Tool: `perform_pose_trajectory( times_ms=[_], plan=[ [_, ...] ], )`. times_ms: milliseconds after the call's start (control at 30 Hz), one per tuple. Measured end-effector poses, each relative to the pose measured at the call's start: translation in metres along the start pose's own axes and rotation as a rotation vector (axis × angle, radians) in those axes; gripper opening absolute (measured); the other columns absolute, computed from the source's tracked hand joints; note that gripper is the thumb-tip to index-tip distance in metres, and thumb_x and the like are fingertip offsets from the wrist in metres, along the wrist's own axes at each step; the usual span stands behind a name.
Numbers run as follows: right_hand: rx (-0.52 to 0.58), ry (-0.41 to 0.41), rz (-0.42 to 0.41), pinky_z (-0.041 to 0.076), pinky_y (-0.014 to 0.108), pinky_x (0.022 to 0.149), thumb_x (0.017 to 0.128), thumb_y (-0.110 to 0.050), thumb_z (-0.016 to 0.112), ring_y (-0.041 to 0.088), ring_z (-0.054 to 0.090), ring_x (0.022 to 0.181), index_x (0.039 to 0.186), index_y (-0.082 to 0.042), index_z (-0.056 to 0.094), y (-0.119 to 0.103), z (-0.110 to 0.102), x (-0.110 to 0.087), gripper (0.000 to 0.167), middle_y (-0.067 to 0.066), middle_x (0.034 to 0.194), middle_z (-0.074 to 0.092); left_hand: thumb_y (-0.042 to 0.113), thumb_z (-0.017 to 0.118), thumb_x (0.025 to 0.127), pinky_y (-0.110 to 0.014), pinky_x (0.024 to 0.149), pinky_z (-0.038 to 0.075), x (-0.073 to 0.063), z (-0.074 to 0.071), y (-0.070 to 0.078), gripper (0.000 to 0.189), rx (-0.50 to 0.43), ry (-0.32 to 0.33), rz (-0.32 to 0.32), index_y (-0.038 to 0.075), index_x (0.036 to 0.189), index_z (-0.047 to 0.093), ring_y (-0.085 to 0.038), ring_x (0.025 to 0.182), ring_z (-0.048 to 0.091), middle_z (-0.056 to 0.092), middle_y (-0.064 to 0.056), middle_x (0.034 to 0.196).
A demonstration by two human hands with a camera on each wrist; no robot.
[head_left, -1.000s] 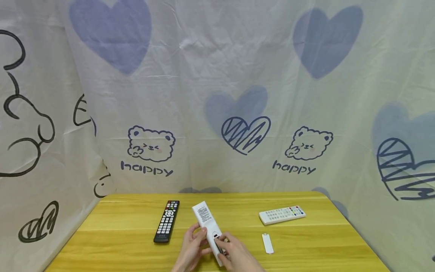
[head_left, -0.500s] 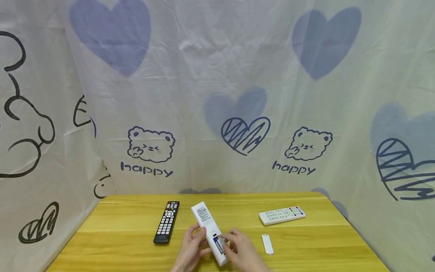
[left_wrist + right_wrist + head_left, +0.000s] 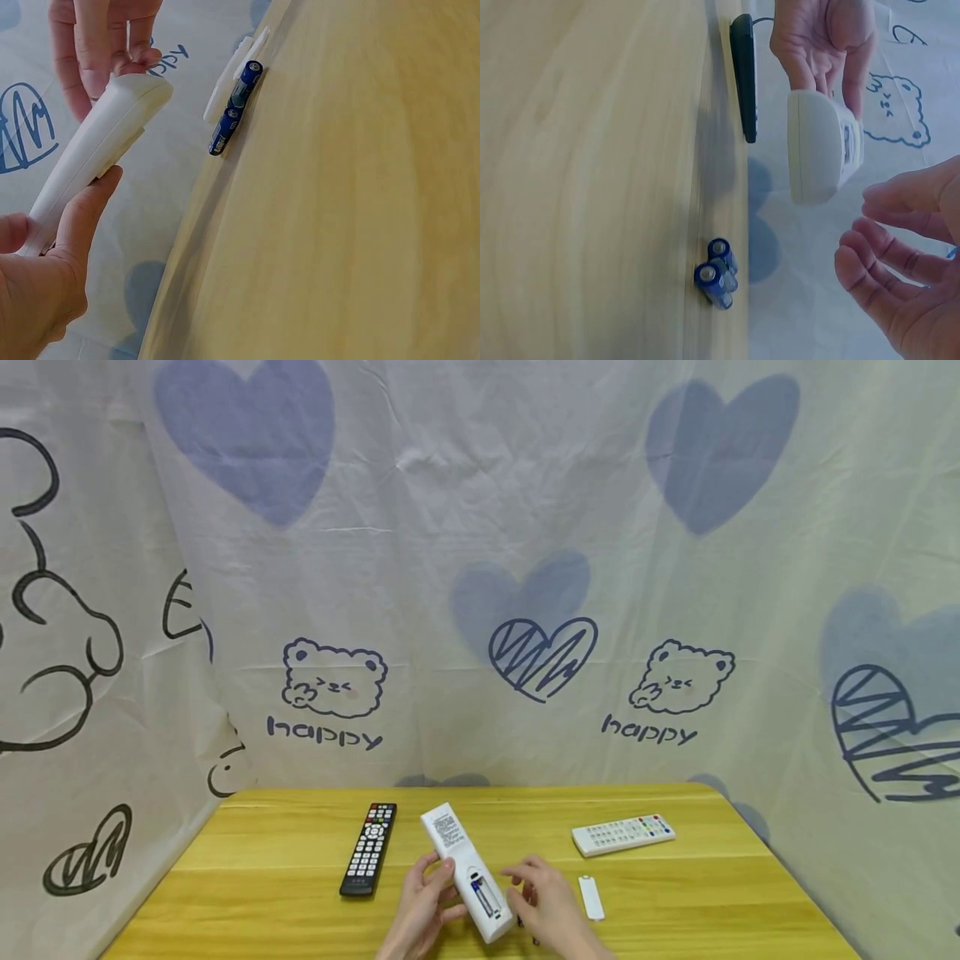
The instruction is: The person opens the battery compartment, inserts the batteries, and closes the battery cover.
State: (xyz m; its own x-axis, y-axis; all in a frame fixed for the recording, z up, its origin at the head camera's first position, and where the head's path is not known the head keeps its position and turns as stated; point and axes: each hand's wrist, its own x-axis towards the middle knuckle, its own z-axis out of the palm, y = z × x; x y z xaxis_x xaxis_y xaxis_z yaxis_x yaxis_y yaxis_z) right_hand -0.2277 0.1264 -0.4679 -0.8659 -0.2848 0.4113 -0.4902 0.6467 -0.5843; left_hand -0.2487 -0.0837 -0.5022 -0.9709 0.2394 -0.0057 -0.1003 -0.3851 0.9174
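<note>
- Remote (image 3: 467, 860): white, tilted above the table (image 3: 262, 868), back uppermost, compartment uncovered, battery visible inside.
- Left hand (image 3: 422, 902): grasping the remote.
- Right hand (image 3: 547, 906): released, just beside the remote, fingers loosely bent.
- Batteries (image 3: 709, 276): two, blue, lying on the table near the right hand.
- Cover (image 3: 591, 898): on the table, right of the right hand.
- Black remote (image 3: 367, 850): face up, table's left side.

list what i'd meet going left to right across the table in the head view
Black remote → left hand → open-backed white remote → right hand → buttons-up white remote.
</note>
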Motion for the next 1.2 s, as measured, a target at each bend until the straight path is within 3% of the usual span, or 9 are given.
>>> perform_pose_trajectory(
  times_ms=[133, 300, 500, 600, 933, 1200],
  plan=[
    [-0.032, -0.007, 0.038, 0.043, 0.014, 0.056, 0.086, -0.003, 0.071, -0.001, 0.049, 0.068, 0.108, -0.003, 0.074, 0.005, -0.003, 0.0, 0.022, 0.005, 0.092, 0.067, 0.024, 0.044, 0.108, -0.035, 0.083, 0.065, 0.0, 0.0, 0.0, 0.061, 0.0, 0.0, 0.004, -0.008, 0.15, 0.014, -0.02, 0.103, 0.072, 0.07, -0.007, 0.117],
    [-0.1, -0.026, 0.076, 0.04, 0.017, 0.055, 0.082, -0.004, 0.074, 0.005, 0.05, 0.067, 0.108, 0.0, 0.073, 0.012, -0.006, -0.002, 0.026, 0.001, 0.082, 0.063, 0.024, 0.044, 0.108, -0.036, 0.084, 0.065, 0.001, 0.0, 0.0, 0.06, -0.001, 0.002, 0.001, -0.008, 0.15, 0.014, -0.02, 0.103, 0.072, 0.07, -0.007, 0.117],
    [-0.083, -0.165, 0.2, 0.037, 0.02, 0.051, 0.082, -0.008, 0.075, 0.006, 0.046, 0.062, 0.114, 0.007, 0.069, 0.021, -0.009, -0.001, 0.035, -0.002, 0.07, 0.056, 0.025, 0.045, 0.108, -0.035, 0.082, 0.065, 0.001, 0.0, 0.0, 0.061, 0.0, 0.007, 0.004, -0.008, 0.15, 0.015, -0.02, 0.101, 0.072, 0.07, -0.008, 0.117],
    [-0.059, -0.224, 0.254, 0.04, 0.021, 0.051, 0.081, -0.011, 0.078, 0.009, 0.05, 0.063, 0.115, 0.01, 0.066, 0.022, -0.011, -0.001, 0.041, 0.0, 0.071, 0.058, 0.025, 0.046, 0.108, -0.035, 0.082, 0.065, 0.0, 0.0, 0.0, 0.062, 0.0, 0.007, 0.01, -0.008, 0.15, 0.015, -0.02, 0.101, 0.073, 0.07, -0.009, 0.117],
    [-0.039, -0.294, 0.376, 0.047, 0.027, 0.058, 0.076, -0.011, 0.083, 0.016, 0.055, 0.071, 0.11, 0.006, 0.066, 0.02, -0.011, -0.006, 0.042, 0.005, 0.078, 0.062, 0.024, 0.044, 0.108, -0.033, 0.079, 0.066, 0.0, 0.001, -0.001, 0.058, -0.005, 0.017, 0.0, -0.007, 0.149, 0.016, -0.019, 0.1, 0.073, 0.072, -0.007, 0.115],
    [-0.057, -0.309, 0.389, 0.052, 0.033, 0.062, 0.076, -0.01, 0.084, 0.019, 0.057, 0.076, 0.108, 0.005, 0.067, 0.021, -0.008, -0.009, 0.039, 0.007, 0.083, 0.064, 0.023, 0.042, 0.109, -0.034, 0.077, 0.066, 0.0, 0.001, -0.002, 0.056, -0.001, 0.019, 0.001, -0.007, 0.149, 0.016, -0.019, 0.098, 0.073, 0.072, -0.006, 0.114]
  ],
)
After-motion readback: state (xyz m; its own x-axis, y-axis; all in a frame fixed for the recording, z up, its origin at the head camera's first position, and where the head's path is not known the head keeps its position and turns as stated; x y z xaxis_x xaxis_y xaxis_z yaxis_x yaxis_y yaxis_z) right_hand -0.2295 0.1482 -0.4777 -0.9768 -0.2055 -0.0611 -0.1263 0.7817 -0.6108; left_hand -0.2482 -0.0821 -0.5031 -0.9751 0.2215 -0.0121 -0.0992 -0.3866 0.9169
